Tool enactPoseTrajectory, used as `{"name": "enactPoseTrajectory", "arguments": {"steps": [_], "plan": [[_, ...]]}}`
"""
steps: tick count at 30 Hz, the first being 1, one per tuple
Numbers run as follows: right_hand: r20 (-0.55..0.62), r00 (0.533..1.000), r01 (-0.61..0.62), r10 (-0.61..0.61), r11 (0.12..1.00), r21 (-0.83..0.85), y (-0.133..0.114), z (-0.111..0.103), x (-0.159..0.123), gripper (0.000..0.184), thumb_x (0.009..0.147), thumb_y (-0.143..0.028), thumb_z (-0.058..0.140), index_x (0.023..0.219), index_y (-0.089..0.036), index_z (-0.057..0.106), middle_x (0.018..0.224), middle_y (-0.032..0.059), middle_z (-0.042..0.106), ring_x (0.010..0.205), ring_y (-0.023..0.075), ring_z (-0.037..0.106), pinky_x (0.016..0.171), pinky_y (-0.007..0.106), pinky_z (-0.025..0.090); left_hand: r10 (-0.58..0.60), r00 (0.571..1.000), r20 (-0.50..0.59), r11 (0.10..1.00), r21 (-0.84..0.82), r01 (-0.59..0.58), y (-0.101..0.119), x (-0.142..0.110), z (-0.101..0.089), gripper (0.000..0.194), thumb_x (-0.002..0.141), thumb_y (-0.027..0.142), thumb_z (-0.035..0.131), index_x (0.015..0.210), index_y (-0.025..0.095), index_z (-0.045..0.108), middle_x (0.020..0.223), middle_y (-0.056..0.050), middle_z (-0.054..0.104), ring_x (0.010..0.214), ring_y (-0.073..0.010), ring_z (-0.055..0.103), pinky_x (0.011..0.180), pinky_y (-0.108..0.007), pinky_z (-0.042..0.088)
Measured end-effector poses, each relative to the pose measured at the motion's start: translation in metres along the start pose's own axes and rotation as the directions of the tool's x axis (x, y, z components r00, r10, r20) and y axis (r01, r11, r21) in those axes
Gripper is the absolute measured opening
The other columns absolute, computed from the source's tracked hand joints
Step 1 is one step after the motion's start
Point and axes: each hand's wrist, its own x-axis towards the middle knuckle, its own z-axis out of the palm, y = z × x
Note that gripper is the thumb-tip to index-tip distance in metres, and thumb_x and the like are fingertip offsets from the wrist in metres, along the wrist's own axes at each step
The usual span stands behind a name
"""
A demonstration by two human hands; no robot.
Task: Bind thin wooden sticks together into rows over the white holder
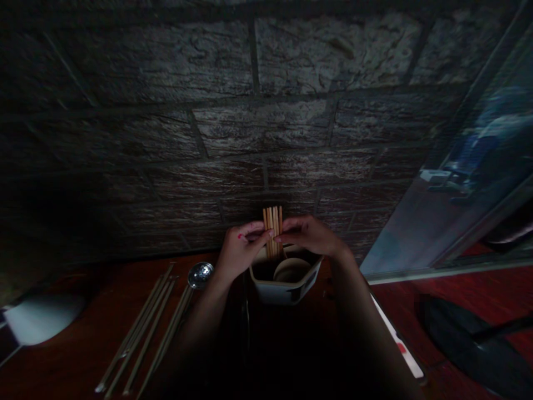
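Note:
A bundle of wooden chopsticks (273,218) stands nearly upright between my two hands, against the wall side of a holder. My left hand (241,250) pinches the bundle from the left, with a red mark on its skin. From the right, my right hand (310,236) grips the same bundle with thumb and fingers. Below the hands is a pale utensil holder (277,293) with divided compartments and a dark pattern on its side. The chopsticks' lower ends go down into or behind its back part; I cannot tell which.
Left of my left forearm lie several long thin sticks (144,328) and a shiny round ladle-like bowl (200,275). A white object (44,318) is at the far left. A brick-patterned wall (233,128) rises behind. Right are a door (408,222) and a black round base (474,344).

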Motion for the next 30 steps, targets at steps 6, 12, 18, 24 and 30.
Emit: {"name": "enactPoseTrajectory", "arguments": {"steps": [6, 12, 18, 24, 30], "plan": [[0.02, 1.0, 0.013, -0.013, 1.0, 0.005, 0.0023, 0.0012, 0.0007, 0.02, 0.076, -0.035, 0.074, 0.086, -0.019, 0.071, 0.084, 0.0001, 0.072, 0.079, 0.0146, 0.065, 0.079, 0.031, 0.05, -0.026, 0.999, 0.026, 0.999, -0.028, 0.027, -0.0003, 0.0004, 0.0004, 0.03, 0.072, 0.037, 0.076, 0.089, 0.013, 0.073, 0.093, -0.01, 0.076, 0.087, -0.0239, 0.072, 0.082, -0.035, 0.059], [0.012, 1.0, 0.005, -0.005, 1.0, -0.007, 0.0059, 0.0004, 0.0008, 0.022, 0.074, -0.037, 0.075, 0.086, -0.018, 0.072, 0.084, 0.001, 0.073, 0.077, 0.0152, 0.065, 0.079, 0.032, 0.05, -0.047, 0.997, 0.062, 0.998, -0.045, 0.05, 0.0018, -0.0002, 0.0003, 0.036, 0.07, 0.038, 0.078, 0.095, 0.012, 0.074, 0.098, -0.011, 0.076, 0.092, -0.0257, 0.072, 0.088, -0.039, 0.057], [0.002, 1.0, -0.003, 0.003, 1.0, -0.023, 0.0018, 0.0006, -0.0006, 0.023, 0.074, -0.038, 0.075, 0.086, -0.018, 0.073, 0.085, 0.0016, 0.074, 0.078, 0.0156, 0.066, 0.079, 0.032, 0.05, -0.041, 0.997, 0.061, 0.998, -0.038, 0.043, 0.0035, -0.0011, -0.0002, 0.035, 0.071, 0.038, 0.077, 0.094, 0.012, 0.075, 0.099, -0.011, 0.076, 0.093, -0.0264, 0.072, 0.09, -0.04, 0.056], [0.011, 1.0, -0.012, 0.012, 1.0, -0.019, 0.0017, 0.0012, -0.0004, 0.025, 0.074, -0.038, 0.076, 0.087, -0.017, 0.073, 0.086, 0.0021, 0.074, 0.078, 0.016, 0.066, 0.079, 0.031, 0.05, -0.058, 0.995, 0.083, 0.997, -0.052, 0.062, 0.0016, -0.0005, -0.0008, 0.039, 0.072, 0.04, 0.077, 0.098, 0.011, 0.074, 0.103, -0.013, 0.075, 0.097, -0.0275, 0.07, 0.093, -0.042, 0.054], [0.006, 0.999, -0.041, 0.042, 0.999, -0.021, 0.0008, 0.0018, 0.0002, 0.026, 0.073, -0.04, 0.077, 0.086, -0.018, 0.073, 0.086, 0.002, 0.075, 0.077, 0.0154, 0.066, 0.078, 0.031, 0.05, -0.046, 0.995, 0.085, 0.997, -0.057, 0.051, -0.0022, 0.0003, -0.0008, 0.035, 0.071, 0.037, 0.078, 0.094, 0.011, 0.074, 0.1, -0.013, 0.076, 0.094, -0.0261, 0.071, 0.092, -0.04, 0.054]]}}
